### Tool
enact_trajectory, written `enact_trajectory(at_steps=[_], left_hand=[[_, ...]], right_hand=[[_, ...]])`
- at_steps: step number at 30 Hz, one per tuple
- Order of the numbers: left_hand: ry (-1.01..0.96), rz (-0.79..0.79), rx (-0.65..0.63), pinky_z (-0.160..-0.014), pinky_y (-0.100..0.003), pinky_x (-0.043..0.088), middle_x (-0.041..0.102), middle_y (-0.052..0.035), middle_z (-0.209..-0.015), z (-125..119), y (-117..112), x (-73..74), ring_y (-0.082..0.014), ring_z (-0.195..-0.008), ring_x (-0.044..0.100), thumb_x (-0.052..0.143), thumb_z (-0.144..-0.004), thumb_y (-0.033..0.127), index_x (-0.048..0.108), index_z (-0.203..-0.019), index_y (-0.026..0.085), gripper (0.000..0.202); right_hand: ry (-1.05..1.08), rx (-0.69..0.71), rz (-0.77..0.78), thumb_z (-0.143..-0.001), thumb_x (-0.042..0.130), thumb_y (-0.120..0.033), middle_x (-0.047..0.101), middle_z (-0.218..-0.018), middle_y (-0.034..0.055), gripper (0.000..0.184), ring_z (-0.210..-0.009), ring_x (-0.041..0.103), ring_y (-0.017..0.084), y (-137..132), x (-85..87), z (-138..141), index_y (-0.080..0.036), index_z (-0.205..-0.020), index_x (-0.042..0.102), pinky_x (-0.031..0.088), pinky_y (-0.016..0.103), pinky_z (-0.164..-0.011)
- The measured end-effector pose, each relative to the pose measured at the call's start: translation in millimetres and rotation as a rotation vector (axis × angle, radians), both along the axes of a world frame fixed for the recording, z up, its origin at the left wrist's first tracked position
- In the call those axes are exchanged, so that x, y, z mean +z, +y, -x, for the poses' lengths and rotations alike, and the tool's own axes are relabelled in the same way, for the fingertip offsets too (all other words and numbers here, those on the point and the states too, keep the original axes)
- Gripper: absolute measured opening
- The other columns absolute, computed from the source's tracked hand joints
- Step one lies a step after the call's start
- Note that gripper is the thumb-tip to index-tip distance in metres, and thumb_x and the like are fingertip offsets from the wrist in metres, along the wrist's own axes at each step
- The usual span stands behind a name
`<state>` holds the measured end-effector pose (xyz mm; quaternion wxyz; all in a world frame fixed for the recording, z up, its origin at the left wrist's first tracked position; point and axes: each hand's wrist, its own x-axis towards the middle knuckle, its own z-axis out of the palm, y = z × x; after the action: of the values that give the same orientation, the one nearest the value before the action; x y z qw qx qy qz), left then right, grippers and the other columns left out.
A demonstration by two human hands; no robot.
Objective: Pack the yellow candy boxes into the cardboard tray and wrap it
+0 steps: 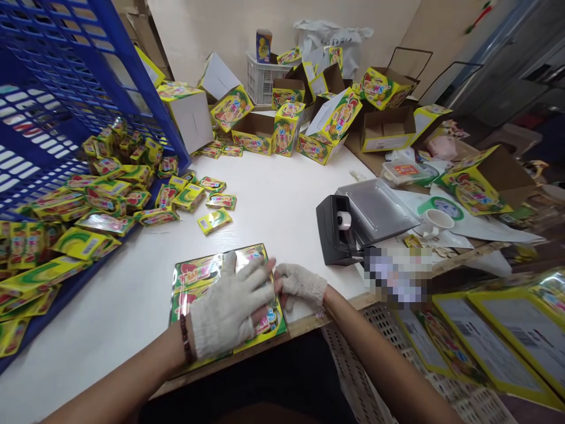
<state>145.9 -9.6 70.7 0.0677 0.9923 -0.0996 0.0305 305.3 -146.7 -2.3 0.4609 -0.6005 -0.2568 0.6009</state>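
Note:
A flat yellow-green carton with a bright fruit print lies at the table's front edge, its shiny top facing up. My left hand, in a white knit glove with bare fingertips, rests palm down across it, fingers spread. At the carton's right edge is my right hand, gloved the same way. Its fingers are curled in and pressed together; whatever they hold, if anything, is hidden. Beyond the carton, several small candy boxes lie loose. A black tape dispenser with a white roll stands right of my hands.
On the left, a tipped blue plastic basket spills small boxes onto the white table. Open printed cartons line the back. A clear plastic tray, a white cup and green tape are at right. Larger cartons stand below.

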Motion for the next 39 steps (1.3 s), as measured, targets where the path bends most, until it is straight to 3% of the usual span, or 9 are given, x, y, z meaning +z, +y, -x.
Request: enact_trajectory(at_steps=[3, 7, 10, 12, 17, 22, 29, 33, 39], left_hand=[[0.041, 0.024, -0.14, -0.114, -0.064, 0.013, 0.053, -0.0063, -0.142, 34, 5, 3.4, -0.0321, -0.135, 0.041, 0.053, -0.086, 0.041, 0.047, -0.138, 0.03, 0.054], [-0.107, -0.039, -0.099, -0.121, -0.052, 0.007, 0.063, 0.0013, -0.131, 79, 13, -10.7, -0.0241, -0.134, 0.043, 0.05, -0.082, 0.019, 0.053, -0.132, 0.033, 0.052], [-0.219, 0.0, -0.06, -0.121, -0.05, 0.01, 0.067, 0.0024, -0.126, 90, 16, -25.7, -0.0239, -0.13, 0.047, 0.046, -0.08, 0.017, 0.058, -0.126, 0.032, 0.05], [-0.24, 0.016, -0.04, -0.12, -0.05, 0.014, 0.068, 0.0011, -0.124, 81, 16, -31.2, -0.0246, -0.128, 0.049, 0.045, -0.08, 0.016, 0.061, -0.12, 0.031, 0.045], [-0.217, -0.036, 0.052, -0.11, -0.058, 0.029, 0.062, -0.0062, -0.133, 25, 12, -30.9, -0.0313, -0.127, 0.049, 0.051, -0.078, 0.012, 0.061, -0.121, 0.024, 0.046], [-0.242, -0.026, 0.133, -0.102, -0.061, 0.034, 0.062, -0.0108, -0.132, -14, 8, -28.2, -0.0354, -0.124, 0.052, 0.054, -0.083, 0.019, 0.063, -0.117, 0.021, 0.036], [-0.332, -0.003, 0.094, -0.107, -0.058, 0.032, 0.068, -0.0088, -0.121, -8, 11, -38.6, -0.0313, -0.122, 0.055, 0.046, -0.086, 0.011, 0.064, -0.105, 0.019, 0.027], [-0.429, 0.079, 0.033, -0.107, -0.051, 0.037, 0.07, -0.008, -0.109, -4, 15, -45.4, -0.0245, -0.111, 0.06, 0.047, -0.086, 0.007, 0.064, -0.092, 0.019, 0.021], [-0.508, 0.083, 0.181, -0.072, -0.033, 0.047, 0.06, -0.0068, -0.085, 3, 10, -45.6, -0.0191, -0.08, 0.055, 0.056, -0.084, 0.01, 0.06, -0.07, 0.019, 0.018]], right_hand=[[-0.241, -0.139, 0.1, -0.07, 0.065, -0.037, 0.056, -0.056, -0.0058, 0.022, -0.049, 0.055, 0.013, -18, 12.4, 9, -0.022, -0.08, 0.051, 0.043, 0.024, -0.046], [-0.646, -0.399, 0.131, -0.078, 0.056, -0.041, 0.058, -0.059, -0.0018, 0.019, -0.052, 0.055, 0.015, -65, 41.7, -9, -0.023, -0.077, 0.059, 0.044, 0.028, -0.05], [-1.081, -0.829, 0.06, -0.08, 0.05, -0.052, 0.065, -0.078, 0.0059, 0.033, -0.075, 0.061, 0.022, -100, 52.9, -40, -0.021, -0.08, 0.062, 0.05, 0.038, -0.073], [-1.253, -0.914, 0.075, -0.081, 0.044, -0.054, 0.067, -0.089, 0.0113, 0.04, -0.091, 0.061, 0.027, -115, 49.0, -61, -0.02, -0.08, 0.064, 0.047, 0.045, -0.088], [-1.091, -0.774, 0.107, -0.08, 0.043, -0.057, 0.07, -0.102, 0.0112, 0.044, -0.107, 0.059, 0.029, -118, 20.4, -88, -0.022, -0.081, 0.07, 0.042, 0.047, -0.098], [-1.069, -0.892, 0.062, -0.073, 0.056, -0.054, 0.068, -0.109, 0.0113, 0.036, -0.105, 0.059, 0.028, -106, 16.7, -82, -0.02, -0.073, 0.069, 0.043, 0.044, -0.096], [-1.06, -0.987, 0.095, -0.078, 0.052, -0.054, 0.066, -0.107, 0.0094, 0.035, -0.097, 0.059, 0.026, -120, 29.5, -34, -0.021, -0.07, 0.064, 0.045, 0.039, -0.085], [-0.9, -0.991, 0.173, -0.078, 0.05, -0.055, 0.066, -0.08, 0.0059, 0.037, -0.072, 0.057, 0.023, -126, 21.1, -13, -0.021, -0.078, 0.063, 0.045, 0.034, -0.065], [-0.71, -1.039, 0.242, -0.07, 0.055, -0.056, 0.063, -0.067, 0.0045, 0.036, -0.06, 0.054, 0.018, -121, 1.3, -24, -0.02, -0.074, 0.058, 0.044, 0.032, -0.057]])
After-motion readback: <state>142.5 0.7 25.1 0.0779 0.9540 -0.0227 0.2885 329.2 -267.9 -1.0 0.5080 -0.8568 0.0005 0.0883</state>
